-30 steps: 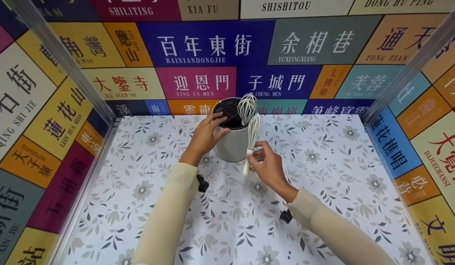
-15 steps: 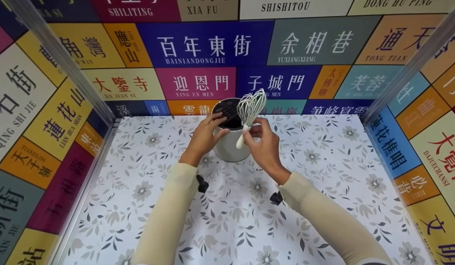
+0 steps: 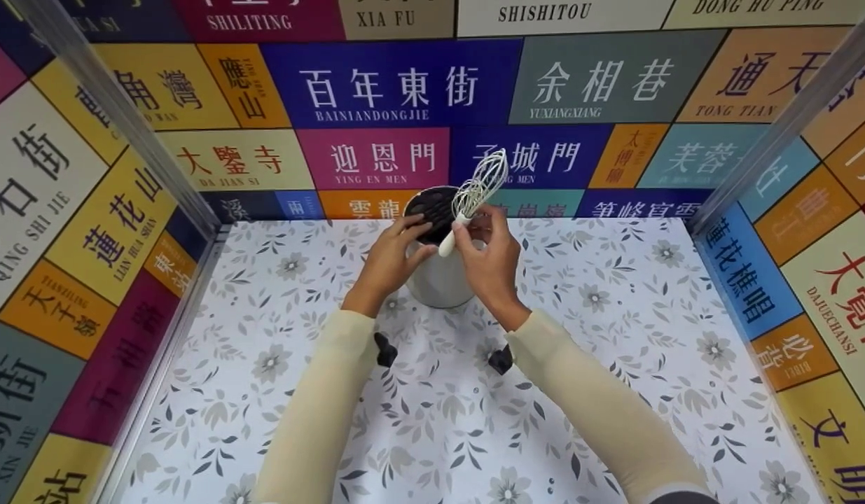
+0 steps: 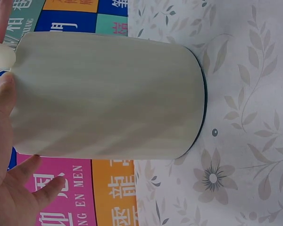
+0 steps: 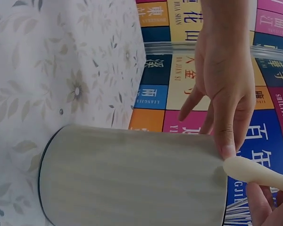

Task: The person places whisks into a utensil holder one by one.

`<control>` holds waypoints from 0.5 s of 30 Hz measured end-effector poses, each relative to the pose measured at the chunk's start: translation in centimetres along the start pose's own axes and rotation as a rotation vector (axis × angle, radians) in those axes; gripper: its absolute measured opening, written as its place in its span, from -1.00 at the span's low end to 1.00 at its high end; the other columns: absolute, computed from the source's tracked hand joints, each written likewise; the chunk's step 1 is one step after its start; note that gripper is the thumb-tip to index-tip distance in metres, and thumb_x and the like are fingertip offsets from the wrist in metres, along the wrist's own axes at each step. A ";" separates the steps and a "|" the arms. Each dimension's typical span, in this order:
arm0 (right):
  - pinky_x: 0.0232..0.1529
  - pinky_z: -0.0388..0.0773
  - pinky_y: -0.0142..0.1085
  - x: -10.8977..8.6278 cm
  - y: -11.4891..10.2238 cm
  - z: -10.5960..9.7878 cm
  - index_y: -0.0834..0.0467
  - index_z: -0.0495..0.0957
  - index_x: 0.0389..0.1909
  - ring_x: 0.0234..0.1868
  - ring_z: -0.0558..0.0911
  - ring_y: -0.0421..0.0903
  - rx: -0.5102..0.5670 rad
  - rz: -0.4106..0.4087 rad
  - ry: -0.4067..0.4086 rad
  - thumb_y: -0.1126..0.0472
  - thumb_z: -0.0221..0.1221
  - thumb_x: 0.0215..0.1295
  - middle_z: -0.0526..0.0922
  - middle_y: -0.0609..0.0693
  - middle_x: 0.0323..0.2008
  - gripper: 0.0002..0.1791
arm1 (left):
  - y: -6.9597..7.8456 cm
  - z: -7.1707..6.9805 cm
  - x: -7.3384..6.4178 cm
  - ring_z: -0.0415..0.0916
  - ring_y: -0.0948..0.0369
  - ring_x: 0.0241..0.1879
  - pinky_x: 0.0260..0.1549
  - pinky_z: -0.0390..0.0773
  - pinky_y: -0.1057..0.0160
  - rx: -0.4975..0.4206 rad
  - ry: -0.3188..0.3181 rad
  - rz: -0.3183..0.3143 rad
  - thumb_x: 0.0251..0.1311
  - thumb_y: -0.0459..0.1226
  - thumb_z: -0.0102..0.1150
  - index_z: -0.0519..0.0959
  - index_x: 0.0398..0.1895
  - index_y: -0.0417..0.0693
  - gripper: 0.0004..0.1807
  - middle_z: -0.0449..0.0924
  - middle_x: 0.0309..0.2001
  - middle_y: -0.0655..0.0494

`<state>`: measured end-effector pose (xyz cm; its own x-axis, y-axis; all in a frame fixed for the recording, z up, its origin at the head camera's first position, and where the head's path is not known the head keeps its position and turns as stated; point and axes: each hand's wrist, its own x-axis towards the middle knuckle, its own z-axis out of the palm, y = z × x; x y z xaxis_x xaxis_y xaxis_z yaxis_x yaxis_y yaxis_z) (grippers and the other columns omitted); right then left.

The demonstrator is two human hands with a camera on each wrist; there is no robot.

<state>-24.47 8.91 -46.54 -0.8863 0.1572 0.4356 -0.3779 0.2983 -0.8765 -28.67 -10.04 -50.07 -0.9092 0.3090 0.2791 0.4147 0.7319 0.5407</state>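
A pale grey cylindrical canister [image 3: 439, 280] stands upright on the tabletop, its dark, ridged interior [image 3: 428, 203] showing at the top. My left hand [image 3: 389, 255] holds it at the left side of the rim; in the right wrist view the thumb [image 5: 228, 149] touches the rim edge. My right hand [image 3: 494, 252] pinches a whisk [image 3: 447, 241] by its white handle, above the right side of the rim. The handle end points down toward the opening and the wire loops slant up and right. Wire loops of a second whisk [image 5: 238, 214] show by the rim, partly hidden.
White floral cloth [image 3: 432, 420] covers the tabletop. Behind it and along both sides rise panels [image 3: 390, 84] printed with colourful place names. Clear upright strips [image 3: 768, 112] mark the corners. A small black piece [image 3: 384, 348] sits at each wrist.
My right hand has moved up and left with the whisk, from beside the canister to above its rim, tilting the loops further right. My left hand has stayed put.
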 end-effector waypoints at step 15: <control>-0.21 0.69 -0.09 0.0 0.2 1.7 0.09 0.51 0.10 -0.13 0.75 -0.08 0.100 0.026 0.096 0.05 0.28 0.42 0.64 0.02 -0.10 -0.66 | -0.1 0.1 0.0 0.33 0.03 0.45 0.47 0.31 0.01 -0.007 -0.011 -0.005 0.41 0.11 0.13 0.49 0.43 0.07 -0.38 0.36 0.48 0.12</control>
<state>-24.98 7.37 -47.11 -0.8683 0.2543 0.4258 -0.3841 0.1983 -0.9017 -28.75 -10.09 -50.20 -0.9118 0.3119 0.2672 0.4100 0.7295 0.5474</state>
